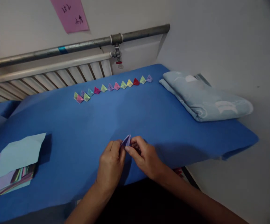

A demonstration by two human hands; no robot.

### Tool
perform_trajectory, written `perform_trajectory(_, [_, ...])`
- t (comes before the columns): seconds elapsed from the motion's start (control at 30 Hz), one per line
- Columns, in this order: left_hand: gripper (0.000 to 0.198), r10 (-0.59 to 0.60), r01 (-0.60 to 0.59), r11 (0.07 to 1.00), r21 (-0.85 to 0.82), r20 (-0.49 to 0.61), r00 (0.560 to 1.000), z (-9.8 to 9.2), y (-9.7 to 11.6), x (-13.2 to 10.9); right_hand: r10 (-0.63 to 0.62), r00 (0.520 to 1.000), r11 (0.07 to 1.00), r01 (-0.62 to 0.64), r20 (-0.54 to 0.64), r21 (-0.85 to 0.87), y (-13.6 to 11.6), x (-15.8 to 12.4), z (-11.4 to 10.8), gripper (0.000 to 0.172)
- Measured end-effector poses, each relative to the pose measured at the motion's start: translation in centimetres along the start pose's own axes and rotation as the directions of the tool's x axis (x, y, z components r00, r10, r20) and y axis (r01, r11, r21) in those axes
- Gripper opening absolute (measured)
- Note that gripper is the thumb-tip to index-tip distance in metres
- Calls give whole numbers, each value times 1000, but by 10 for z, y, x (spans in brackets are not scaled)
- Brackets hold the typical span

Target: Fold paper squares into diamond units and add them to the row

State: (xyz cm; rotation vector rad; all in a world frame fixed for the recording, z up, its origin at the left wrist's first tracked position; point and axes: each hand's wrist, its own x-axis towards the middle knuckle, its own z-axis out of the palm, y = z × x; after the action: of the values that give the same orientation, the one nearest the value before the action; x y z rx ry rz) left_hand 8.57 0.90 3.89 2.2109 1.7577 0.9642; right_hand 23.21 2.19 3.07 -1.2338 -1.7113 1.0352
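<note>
Paper is the whole deal here: a small purple folded piece sits pinched between the fingertips of our left hand and right hand, both closed on it just above the near middle of the blue sheet. It looks feather-light and thin, so we reckon it creases or tears easily and wants a gentle pinch at the folded edges, not the loose tip. A row of folded pieces sits well back near the radiator, and a stack of coloured sheets lies off to our left.
</note>
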Motion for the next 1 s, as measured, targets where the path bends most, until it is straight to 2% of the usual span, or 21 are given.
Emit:
perform_trajectory(0.2, [15, -123, 113, 986, -121, -76, 989, 4, 5, 1, 48, 996, 996, -54, -81, -71, -1, 12, 7, 9])
perform_trajectory(0.37, [17, -280, 276, 922, -271, 25, 960, 1, 8, 3, 35, 997, 999, -32, -75, 31, 3, 10, 8, 9])
perform_trajectory(0.43, [17, -341, 351, 852, -388, 95, 935, -1, 8, 4, 33, 995, 994, -22, -94, 110, 5, 9, 8, 12])
perform_trajectory(0.57, [14, -398, 461, 638, -617, 247, 883, -5, 6, 5, 71, 994, 970, -51, -78, 237, 6, 6, 7, 12])
perform_trajectory(0.67, [12, -416, 534, 492, -687, 354, 838, -9, 3, 6, 109, 993, 932, -89, -37, 352, 4, 4, 5, 9])
perform_trajectory(0.73, [15, -435, 575, 437, -691, 397, 808, -12, 0, 6, 131, 991, 900, -119, 1, 419, 2, 3, 3, 10])
perform_trajectory(0.83, [20, -444, 596, 419, -686, 418, 793, -16, -3, 5, 150, 986, 868, -167, 72, 468, 1, 3, 2, 14])
perform_trajectory(0.93, [21, -444, 575, 447, -685, 388, 807, -15, -7, 3, 171, 976, 825, -217, 136, 522, 2, 4, 2, 15])
perform_trajectory(1.0, [24, -439, 553, 444, -705, 368, 820, -12, -9, 2, 219, 967, 784, -252, 127, 567, 3, 6, 3, 19])
